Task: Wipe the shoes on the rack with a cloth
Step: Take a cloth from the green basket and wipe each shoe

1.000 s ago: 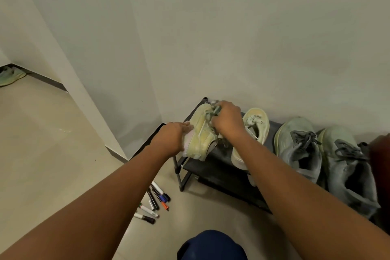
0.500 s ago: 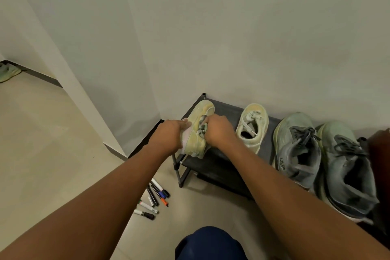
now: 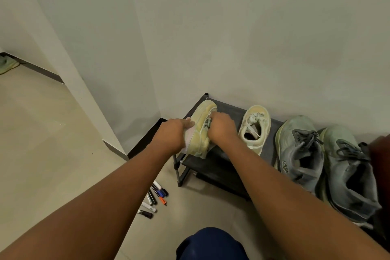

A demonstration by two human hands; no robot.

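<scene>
Yellow shoe (image 3: 200, 131), frame centre, tilted at rack (image 3: 230, 112) edge: right hand (image 3: 221, 129) grip clamped on laces, left hand (image 3: 173, 133) presses cloth (image 3: 188, 136) against side. Risk: shoe slipping floorward.

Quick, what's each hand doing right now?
Left hand: presses a pale cloth against the yellow shoe.
Right hand: grips that shoe's top.

Lighting: dim, even indoor light with a greenish-yellow cast, no glare; soft shadow on the wall (image 3: 135, 95) beside the shoe rack (image 3: 221, 167). Picture: wide-angle bending at edges, forearms enlarged; mild softness throughout.
</scene>
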